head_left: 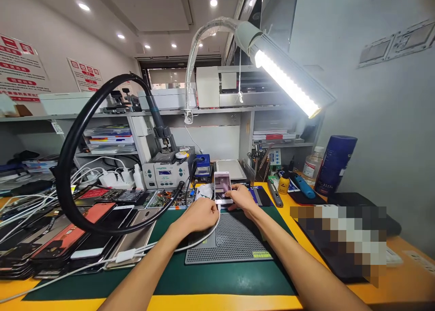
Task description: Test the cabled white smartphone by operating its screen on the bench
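A white smartphone with a lit screen stands upright over the far part of the grey textured mat. My right hand grips its right side, thumb lying over the lower screen. Just below and left of the phone, my left hand is closed with its fingers pinched together at the white charging cable, close to the phone's bottom edge. The cable curves down from there and runs left across the bench. Whether the plug sits fully in the port cannot be made out.
Several phones and phone parts lie at the left beneath a looping black hose from a grey rework station. At the right are a yellow bottle, a blue can and a bright lamp overhead.
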The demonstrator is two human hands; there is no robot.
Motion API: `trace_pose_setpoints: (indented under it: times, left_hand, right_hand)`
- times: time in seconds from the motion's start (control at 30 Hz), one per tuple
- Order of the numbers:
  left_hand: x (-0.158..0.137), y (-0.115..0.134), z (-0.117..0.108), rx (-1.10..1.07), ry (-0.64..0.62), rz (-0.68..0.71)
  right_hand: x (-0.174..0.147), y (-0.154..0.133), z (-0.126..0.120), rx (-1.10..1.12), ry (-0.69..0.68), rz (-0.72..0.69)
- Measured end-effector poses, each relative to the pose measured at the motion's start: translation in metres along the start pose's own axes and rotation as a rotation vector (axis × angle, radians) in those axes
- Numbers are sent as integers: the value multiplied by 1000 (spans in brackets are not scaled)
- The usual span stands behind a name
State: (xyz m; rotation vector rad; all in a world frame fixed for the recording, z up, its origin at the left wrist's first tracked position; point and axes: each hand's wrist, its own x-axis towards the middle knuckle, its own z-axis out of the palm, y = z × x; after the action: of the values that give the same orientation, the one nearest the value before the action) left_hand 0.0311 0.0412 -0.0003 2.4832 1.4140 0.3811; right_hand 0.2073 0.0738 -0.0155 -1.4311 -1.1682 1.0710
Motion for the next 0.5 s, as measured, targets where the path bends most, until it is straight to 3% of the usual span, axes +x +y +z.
trace_pose_setpoints:
  times: [0.5]
  left_hand:
    - [-5,-2,1,139,20,48]
  right_hand:
    - [4,2,2,-54,4,7]
